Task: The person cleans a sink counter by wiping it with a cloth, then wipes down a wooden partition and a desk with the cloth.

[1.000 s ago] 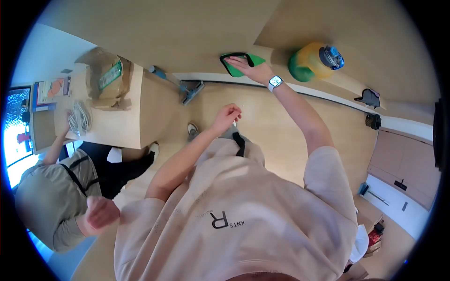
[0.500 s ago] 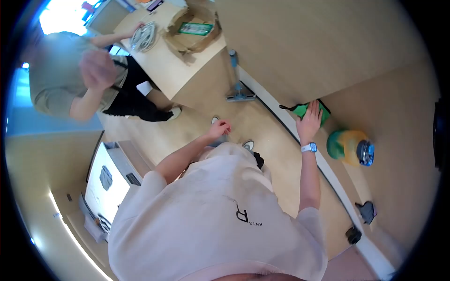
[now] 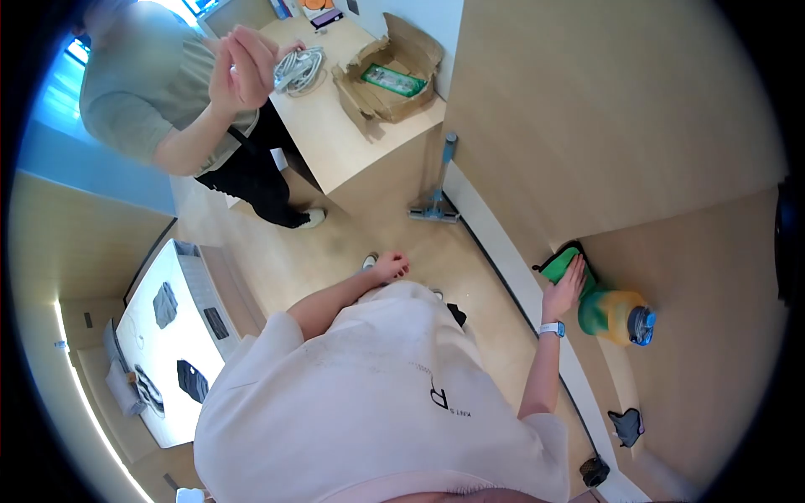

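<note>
My right hand (image 3: 568,283), with a white watch on its wrist, lies flat with its fingers stretched on a green cloth (image 3: 560,263) with black edging. The cloth rests on a wooden surface. Right below it stands a large green and yellow bottle (image 3: 616,317) with a blue cap, close to my fingers. In front of my waist hangs my left hand (image 3: 392,266), its fingers loosely bent and apart, with nothing visible in it.
At the upper left stands a person (image 3: 159,92), one hand raised, the other by a coiled white cable (image 3: 299,70) on a desk (image 3: 335,155). An open cardboard box (image 3: 369,96) is there too. A blue squeegee (image 3: 436,205) leans nearby. A grey cloth (image 3: 625,426) lies lower right.
The view has turned, and the desk and person now appear further right and higher. My right hand stays on the green cloth, now nearer the bottle. The person's raised hand has shifted.
</note>
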`<state>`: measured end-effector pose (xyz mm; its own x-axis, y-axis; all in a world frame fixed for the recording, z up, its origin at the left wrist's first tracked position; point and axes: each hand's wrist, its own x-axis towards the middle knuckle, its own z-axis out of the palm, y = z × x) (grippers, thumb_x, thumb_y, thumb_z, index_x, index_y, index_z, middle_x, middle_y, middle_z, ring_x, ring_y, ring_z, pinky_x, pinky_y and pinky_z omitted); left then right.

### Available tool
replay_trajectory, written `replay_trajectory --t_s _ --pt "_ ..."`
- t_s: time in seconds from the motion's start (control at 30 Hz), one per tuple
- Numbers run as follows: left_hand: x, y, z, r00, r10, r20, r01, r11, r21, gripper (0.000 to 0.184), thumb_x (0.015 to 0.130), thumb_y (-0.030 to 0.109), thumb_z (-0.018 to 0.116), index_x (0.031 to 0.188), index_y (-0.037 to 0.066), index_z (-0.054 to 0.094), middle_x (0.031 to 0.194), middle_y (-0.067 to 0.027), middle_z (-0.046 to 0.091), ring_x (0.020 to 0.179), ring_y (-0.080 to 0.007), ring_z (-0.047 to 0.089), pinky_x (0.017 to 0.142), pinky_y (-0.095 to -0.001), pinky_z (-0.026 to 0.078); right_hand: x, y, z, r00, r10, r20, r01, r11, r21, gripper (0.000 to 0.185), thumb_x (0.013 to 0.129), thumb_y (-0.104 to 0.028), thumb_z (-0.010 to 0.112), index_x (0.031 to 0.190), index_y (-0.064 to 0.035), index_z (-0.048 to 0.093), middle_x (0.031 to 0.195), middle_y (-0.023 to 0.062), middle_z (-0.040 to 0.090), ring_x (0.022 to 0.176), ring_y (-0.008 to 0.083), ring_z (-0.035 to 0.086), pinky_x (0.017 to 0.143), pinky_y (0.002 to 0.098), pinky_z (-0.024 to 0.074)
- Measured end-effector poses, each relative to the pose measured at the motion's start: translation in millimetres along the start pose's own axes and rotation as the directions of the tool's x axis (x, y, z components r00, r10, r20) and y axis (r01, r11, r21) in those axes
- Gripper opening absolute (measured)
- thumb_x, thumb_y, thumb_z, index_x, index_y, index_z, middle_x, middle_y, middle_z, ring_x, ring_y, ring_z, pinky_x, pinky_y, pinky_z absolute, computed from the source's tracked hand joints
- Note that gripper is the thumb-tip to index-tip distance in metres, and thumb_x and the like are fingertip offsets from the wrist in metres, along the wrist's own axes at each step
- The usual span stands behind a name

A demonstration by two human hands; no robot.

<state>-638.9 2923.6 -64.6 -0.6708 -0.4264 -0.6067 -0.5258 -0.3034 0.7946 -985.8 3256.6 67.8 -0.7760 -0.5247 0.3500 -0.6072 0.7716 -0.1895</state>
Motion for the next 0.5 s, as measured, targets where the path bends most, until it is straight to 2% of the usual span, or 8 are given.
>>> replay_trajectory --t_s 0.07,0.23,0.3,0.33,0.4,0.43,0.47,0.5 --pt "-3 2 -10 0.996 0.029 0.085 -0.034 0.998 0.055 0.027 0.099 0.03 0.065 0.106 0.004 0.071 0.088 -0.0059 0.073 0.075 -0.017 0.068 0.07 -0.0332 0.056 11 -19 4 1.0 -0.027 -0.012 0.027 1.0 -0.007 0.087 0.08 0.001 0.07 0.16 -0.0034 0.035 0.168 0.0145 0.038 0.155 0.0329 0.036 0.127 0.0531 0.029" --pt "6 10 -39 0.988 0.005 0.155 -0.035 0.981 0.192 0.029 0.099 0.03 0.065 0.106 0.003 0.071 0.093 -0.009 0.074 0.081 -0.0182 0.069 0.072 -0.0335 0.056 23 -40 39 0.992 -0.039 -0.118 0.042 0.999 0.023 0.08 0.077 0.006 0.062 0.155 -0.0018 0.046 0.162 0.0168 0.047 0.154 0.0349 0.038 0.127 0.0552 0.0284" --pt "7 10 -50 0.983 0.062 0.17 -0.095 0.977 0.191 0.027 0.099 0.029 0.065 0.104 0.003 0.072 0.093 -0.01 0.075 0.08 -0.0182 0.07 0.072 -0.0334 0.057 23 -53 32 0.982 0.079 -0.174 -0.047 0.982 0.184 0.071 0.076 0.009 0.056 0.146 0.0022 0.055 0.151 0.0184 0.058 0.143 0.0327 0.053 0.121 0.053 0.0384" --pt "9 6 -55 0.981 0.07 0.183 -0.106 0.975 0.195 0.027 0.099 0.029 0.065 0.104 0.003 0.072 0.093 -0.01 0.075 0.08 -0.0182 0.07 0.072 -0.0334 0.057 18 -54 33 0.979 0.087 -0.185 -0.054 0.983 0.177 0.071 0.076 0.009 0.056 0.146 0.0022 0.055 0.151 0.0184 0.058 0.143 0.0327 0.053 0.121 0.053 0.0384" --pt "16 -2 -70 0.979 0.105 0.174 -0.124 0.987 0.102 0.025 0.099 0.027 0.065 0.102 0.004 0.072 0.09 -0.0098 0.074 0.077 -0.0186 0.069 0.072 -0.0337 0.057 9 -51 39 0.904 0.426 0.044 -0.344 0.663 0.665 0.061 0.077 0.012 0.053 0.137 0.0044 0.061 0.138 0.016 0.066 0.126 0.0274 0.064 0.11 0.0488 0.0494" --pt "20 -7 -79 0.975 0.117 0.189 -0.138 0.985 0.101 0.025 0.099 0.027 0.065 0.102 0.004 0.072 0.09 -0.0098 0.074 0.077 -0.0186 0.069 0.072 -0.0337 0.057 6 -71 27 0.832 0.537 0.142 -0.385 0.373 0.844 0.048 0.087 0.01 0.055 0.135 0.0036 0.061 0.13 0.0121 0.067 0.114 0.0218 0.066 0.099 0.044 0.0547" --pt "21 -13 -90 0.976 0.111 0.189 -0.128 0.988 0.081 0.024 0.098 0.027 0.066 0.103 0.004 0.071 0.09 -0.0098 0.074 0.077 -0.019 0.069 0.071 -0.0346 0.057 4 -89 15 0.826 0.549 0.126 -0.381 0.381 0.842 0.048 0.087 0.01 0.055 0.135 0.0036 0.061 0.13 0.0121 0.067 0.114 0.0218 0.066 0.099 0.044 0.0547" --pt "23 -17 -100 0.975 0.104 0.195 -0.118 0.991 0.06 0.024 0.098 0.026 0.066 0.104 0.004 0.07 0.091 -0.0098 0.074 0.078 -0.0193 0.07 0.071 -0.0355 0.057 6 -105 2 0.783 0.593 0.185 -0.295 0.095 0.951 0.044 0.092 0.006 0.057 0.135 0.0021 0.061 0.131 0.0114 0.066 0.116 0.022 0.065 0.1 0.0439 0.0539"
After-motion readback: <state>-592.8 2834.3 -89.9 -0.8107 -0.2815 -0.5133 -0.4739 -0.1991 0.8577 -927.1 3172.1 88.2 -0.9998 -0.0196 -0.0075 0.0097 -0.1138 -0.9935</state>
